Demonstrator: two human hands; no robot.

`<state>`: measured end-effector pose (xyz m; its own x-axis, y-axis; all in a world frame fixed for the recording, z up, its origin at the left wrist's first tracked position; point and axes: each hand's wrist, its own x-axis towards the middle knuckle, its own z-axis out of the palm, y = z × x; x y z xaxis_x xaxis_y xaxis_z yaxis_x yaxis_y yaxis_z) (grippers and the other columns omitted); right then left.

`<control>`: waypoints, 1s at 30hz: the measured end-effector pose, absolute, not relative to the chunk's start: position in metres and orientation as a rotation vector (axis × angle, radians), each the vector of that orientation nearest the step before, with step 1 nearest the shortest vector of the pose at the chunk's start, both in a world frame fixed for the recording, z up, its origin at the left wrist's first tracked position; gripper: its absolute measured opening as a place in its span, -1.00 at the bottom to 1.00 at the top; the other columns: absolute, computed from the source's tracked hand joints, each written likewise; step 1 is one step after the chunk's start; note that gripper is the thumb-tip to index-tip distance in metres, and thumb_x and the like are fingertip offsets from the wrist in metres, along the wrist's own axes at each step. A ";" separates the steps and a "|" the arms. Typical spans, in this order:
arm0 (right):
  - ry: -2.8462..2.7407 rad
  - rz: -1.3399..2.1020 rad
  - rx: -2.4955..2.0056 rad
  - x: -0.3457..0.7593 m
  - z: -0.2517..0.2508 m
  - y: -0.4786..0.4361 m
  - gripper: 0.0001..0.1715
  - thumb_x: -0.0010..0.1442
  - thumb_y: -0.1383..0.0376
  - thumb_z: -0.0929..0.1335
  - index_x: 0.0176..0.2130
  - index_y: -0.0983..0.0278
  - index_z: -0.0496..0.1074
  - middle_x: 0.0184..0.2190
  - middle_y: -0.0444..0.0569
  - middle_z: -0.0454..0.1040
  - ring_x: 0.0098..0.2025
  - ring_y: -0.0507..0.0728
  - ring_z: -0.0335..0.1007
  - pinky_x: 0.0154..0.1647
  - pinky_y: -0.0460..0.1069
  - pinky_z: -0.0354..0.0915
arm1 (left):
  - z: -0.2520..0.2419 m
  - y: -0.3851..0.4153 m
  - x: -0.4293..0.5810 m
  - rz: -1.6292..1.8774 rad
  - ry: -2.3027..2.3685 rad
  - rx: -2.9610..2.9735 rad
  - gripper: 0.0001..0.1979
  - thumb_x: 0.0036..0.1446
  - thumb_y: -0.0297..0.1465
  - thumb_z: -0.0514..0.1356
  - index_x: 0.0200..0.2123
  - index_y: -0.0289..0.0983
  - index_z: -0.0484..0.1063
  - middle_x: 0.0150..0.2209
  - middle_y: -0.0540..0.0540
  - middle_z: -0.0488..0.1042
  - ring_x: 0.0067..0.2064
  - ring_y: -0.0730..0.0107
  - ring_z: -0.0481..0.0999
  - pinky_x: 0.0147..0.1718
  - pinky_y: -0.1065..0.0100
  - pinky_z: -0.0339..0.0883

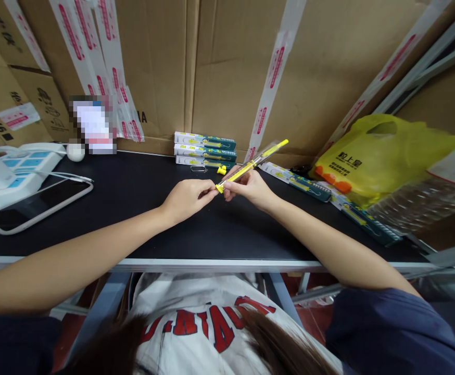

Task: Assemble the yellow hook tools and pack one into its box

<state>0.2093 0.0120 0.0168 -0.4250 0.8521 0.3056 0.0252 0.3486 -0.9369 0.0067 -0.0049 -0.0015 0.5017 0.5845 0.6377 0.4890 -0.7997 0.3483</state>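
Observation:
My right hand (pixel 251 186) grips a slim yellow stick-shaped tool with a clear plastic part (pixel 247 167), tilted up to the right over the table. At the tool's lower yellow end, my left hand (pixel 193 198) is closed, thumb and fingers pinched together at the tip. Whether the left fingers also hold a small part cannot be made out. Just behind the hands lie a small yellow piece (pixel 222 170) and a thin bent wire piece (pixel 198 169) on the black tabletop (pixel 219 234).
Three printed boxes (pixel 205 148) are stacked against the cardboard wall. More such boxes (pixel 295 181) lie at right, near a yellow plastic bag (pixel 368 156) and clear plastic packaging (pixel 422 203). A phone (pixel 36 204) and white power strip (pixel 20 166) are at left.

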 end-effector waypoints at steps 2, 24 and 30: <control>-1.745 1.187 -0.789 0.209 0.016 0.012 -0.47 -0.14 0.06 0.59 -0.37 0.35 0.40 -0.59 -0.15 0.48 -0.56 0.00 0.44 -0.52 -0.08 0.47 | -0.002 -0.005 0.006 1.165 0.946 2.615 -0.78 0.23 -0.38 0.12 -0.46 -0.29 0.43 -0.55 0.03 0.41 -0.51 0.50 0.33 -0.46 0.43 0.11; -1.699 1.311 -0.792 0.210 0.008 0.017 -0.48 -0.12 0.08 0.58 -0.28 0.36 0.46 -0.55 -0.14 0.50 -0.53 -0.02 0.43 -0.45 -0.09 0.46 | -0.010 -0.002 0.016 0.883 0.908 1.990 -0.94 0.23 -0.37 0.03 -0.24 -0.23 0.21 -0.58 0.15 0.27 -0.61 0.56 0.24 -0.58 0.48 0.13; -1.782 1.359 -0.787 0.204 -0.004 0.014 -0.51 -0.12 0.11 0.58 -0.29 0.32 0.43 -0.56 -0.17 0.48 -0.55 -0.03 0.40 -0.49 -0.12 0.42 | -0.008 -0.005 0.016 0.839 1.019 2.121 -0.85 0.13 -0.30 0.14 -0.31 -0.25 0.25 -0.49 0.09 0.33 -0.47 0.48 0.28 -0.46 0.41 0.13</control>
